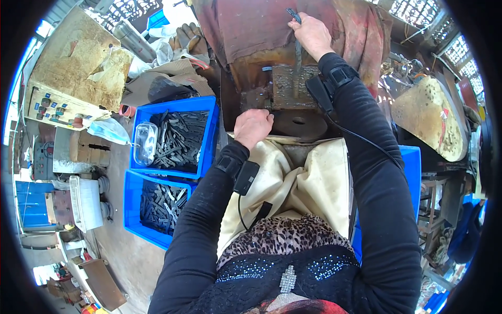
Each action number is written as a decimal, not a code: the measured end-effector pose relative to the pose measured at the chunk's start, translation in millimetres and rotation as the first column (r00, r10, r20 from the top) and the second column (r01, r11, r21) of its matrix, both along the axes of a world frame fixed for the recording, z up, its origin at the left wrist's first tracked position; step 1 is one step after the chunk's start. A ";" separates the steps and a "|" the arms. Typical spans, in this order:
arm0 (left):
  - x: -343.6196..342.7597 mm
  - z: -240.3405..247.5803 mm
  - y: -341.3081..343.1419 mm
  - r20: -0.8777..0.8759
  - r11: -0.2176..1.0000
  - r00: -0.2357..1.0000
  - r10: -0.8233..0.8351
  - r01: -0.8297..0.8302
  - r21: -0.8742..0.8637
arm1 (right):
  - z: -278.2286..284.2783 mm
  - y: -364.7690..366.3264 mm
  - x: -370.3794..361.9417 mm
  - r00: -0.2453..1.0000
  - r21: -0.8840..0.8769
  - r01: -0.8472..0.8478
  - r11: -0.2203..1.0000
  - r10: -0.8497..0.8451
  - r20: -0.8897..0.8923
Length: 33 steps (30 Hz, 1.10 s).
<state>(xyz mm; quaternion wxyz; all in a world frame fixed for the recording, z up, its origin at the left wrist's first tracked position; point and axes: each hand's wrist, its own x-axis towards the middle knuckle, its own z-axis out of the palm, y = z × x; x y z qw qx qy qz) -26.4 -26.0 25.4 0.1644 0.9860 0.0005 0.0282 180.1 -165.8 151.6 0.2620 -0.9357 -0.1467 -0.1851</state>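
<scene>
While our right hand (312,35) is raised in front of a reddish-brown cloth (251,31), it grasps 1 dark strip (294,15) in its fingers, and the strip's free end points up and to the left. Just below that hand, a narrow rod (297,60) runs down toward a wet-looking brown block (286,89). Our left hand (254,125) is lower and nearer to us, its fingers curled inward; we cannot tell whether it holds anything. Just to its right we see a flat dark disc (285,125) with 1 round hole, and between our forearms a cream sheet (319,172) hangs in folds. Each of our wrists carries 1 black strapped device.

To our left, 2 blue bins stand one nearer than the other: the farther bin (167,171) and the nearer bin (132,201) both contain many loose dark strips. A clear plastic container (146,144) sits at the left side of the farther bin. Beyond them we have a stained control box (65,107) with knobs, a metal flask (135,41) and a worn glove (189,39).
</scene>
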 end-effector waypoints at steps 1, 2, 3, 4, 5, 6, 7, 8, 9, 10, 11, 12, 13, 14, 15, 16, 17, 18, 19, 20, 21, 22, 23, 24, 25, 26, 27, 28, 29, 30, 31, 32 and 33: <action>0.0 0.1 0.3 0.003 1.000 1.000 -0.003 0.003 0.002 | -0.3 1.0 1.2 1.000 -0.008 0.014 1.000 -0.014 -0.005; -0.2 0.1 0.4 0.005 1.000 1.000 -0.006 0.006 0.004 | -0.8 1.3 2.0 1.000 -0.016 0.027 1.000 -0.027 -0.010; -0.5 0.1 0.4 0.005 1.000 1.000 -0.006 0.006 0.004 | -1.5 1.2 2.5 1.000 -0.016 0.027 0.999 -0.028 -0.010; -0.9 0.1 0.4 0.002 1.000 1.000 -0.007 0.007 0.004 | -2.2 1.0 2.9 1.000 -0.018 0.029 0.999 -0.029 -0.011; -1.3 -0.1 0.2 -0.002 1.000 1.000 -0.007 0.007 0.004 | -3.0 0.6 3.3 0.999 -0.020 0.030 0.999 -0.030 -0.012; -1.4 0.8 0.3 -0.004 1.000 1.000 -0.007 0.007 0.005 | -2.9 1.0 3.3 0.999 -0.022 0.030 0.999 -0.030 -0.013; -1.5 1.5 0.3 -0.005 1.000 1.000 -0.006 0.006 0.004 | -3.1 1.3 3.2 0.999 -0.022 0.029 0.999 -0.030 -0.013; -1.4 2.0 0.3 -0.016 1.000 1.000 -0.004 0.004 0.006 | -3.4 1.5 3.2 1.000 -0.022 0.028 0.999 -0.029 -0.012; -1.4 2.3 0.4 -0.028 1.000 1.000 -0.001 0.001 0.007 | -4.1 1.7 3.1 1.000 -0.022 0.027 0.999 -0.028 -0.012; -1.6 2.2 0.3 -0.040 1.000 0.999 0.002 -0.001 0.008 | -5.2 1.9 3.0 1.000 -0.022 0.027 0.999 -0.027 -0.012; -1.3 2.5 0.1 -0.039 1.000 0.999 0.002 -0.001 0.008 | -4.8 1.6 3.4 1.000 -0.022 0.027 0.999 -0.027 -0.011; -1.1 2.7 0.1 -0.038 1.000 0.999 0.001 -0.001 0.010 | -4.6 1.3 3.8 1.000 -0.023 0.021 1.000 -0.021 -0.004; -0.9 2.9 0.2 -0.036 1.000 0.999 0.001 0.000 0.012 | -4.6 1.0 4.1 1.000 -0.024 0.016 1.000 -0.016 0.003; -0.7 3.2 0.1 -0.034 1.000 0.999 0.000 0.000 0.015 | -4.4 0.7 4.3 1.000 -0.025 0.010 1.000 -0.010 0.010; -0.5 3.7 -0.1 -0.033 1.000 0.999 -0.001 0.001 0.016 | -4.0 0.4 4.5 1.000 -0.024 0.011 1.000 -0.011 0.011; -0.6 2.7 0.0 -0.033 1.000 0.999 0.000 0.001 0.012 | -4.5 0.1 4.2 1.000 -0.031 0.016 0.999 -0.015 0.011; -0.8 2.3 -0.1 -0.032 1.000 0.999 0.000 0.001 0.008 | -4.4 -0.3 3.9 1.000 -0.038 0.020 0.999 -0.020 0.011; -0.9 2.5 -0.4 -0.030 1.000 1.000 -0.001 0.001 0.006 | -3.6 -0.8 3.4 1.000 -0.044 0.025 0.999 -0.025 0.014; -0.9 3.4 -0.8 -0.027 1.000 1.000 -0.004 0.004 0.008 | -1.9 -0.6 2.8 0.999 -0.041 0.029 0.999 -0.028 0.016; -1.0 5.2 -1.4 -0.015 1.000 1.000 0.018 -0.018 0.003 | 0.9 0.6 2.1 1.000 -0.043 0.023 0.999 -0.023 0.004; -1.8 6.2 -0.5 -0.002 0.999 0.999 0.041 -0.041 0.000 | 3.9 3.1 0.4 1.000 -0.043 0.017 0.999 -0.017 -0.007; -2.8 8.0 0.5 0.012 0.998 0.998 0.064 -0.064 -0.003 | 8.0 4.8 -1.7 1.000 -0.042 0.009 0.999 -0.010 -0.017; -2.8 6.3 1.5 0.025 0.998 0.998 0.065 -0.065 0.002 | 8.5 4.5 -0.3 1.000 -0.036 0.009 0.999 -0.009 -0.005; -2.8 1.8 1.8 0.061 0.997 0.995 0.075 -0.075 -0.013 | 8.0 3.3 -0.8 1.000 -0.036 0.009 0.999 -0.010 -0.026; -3.1 -1.1 1.7 0.098 0.996 0.991 0.087 -0.084 -0.029 | 7.7 2.3 -1.5 0.999 -0.037 0.008 0.999 -0.010 -0.046; -4.4 0.2 0.4 0.131 0.994 0.986 0.099 -0.093 -0.047 | 9.0 1.8 -3.6 0.998 -0.039 0.006 0.999 -0.009 -0.069; -5.5 1.5 -0.3 0.142 0.994 0.985 0.102 -0.097 -0.045 | 10.9 1.7 -4.7 0.998 -0.036 0.003 0.999 -0.005 -0.059; -6.5 2.3 -0.9 0.120 0.996 0.989 0.092 -0.088 -0.033 | 12.3 1.4 -5.4 0.997 -0.039 0.005 0.999 -0.008 -0.073; -7.1 2.7 -1.2 0.097 0.997 0.992 0.081 -0.079 -0.022 | 13.2 1.3 -5.4 0.996 -0.042 0.008 0.999 -0.012 -0.089; -7.2 2.7 -0.8 0.072 0.997 0.995 0.071 -0.070 -0.011 | 13.7 2.1 -4.3 0.994 -0.046 0.012 0.999 -0.016 -0.106; -8.1 3.5 -0.4 0.076 0.998 0.995 0.070 -0.070 -0.008 | 14.9 3.2 -4.9 0.995 -0.043 0.012 0.999 -0.016 -0.102; -8.6 3.8 -0.1 0.071 0.998 0.995 0.067 -0.066 -0.014 | 15.4 4.1 -5.1 0.995 -0.048 0.012 0.999 -0.016 -0.096; -8.7 3.9 0.2 0.064 0.998 0.996 0.063 -0.062 -0.019 | 15.4 4.6 -4.8 0.996 -0.053 0.012 0.999 -0.017 -0.091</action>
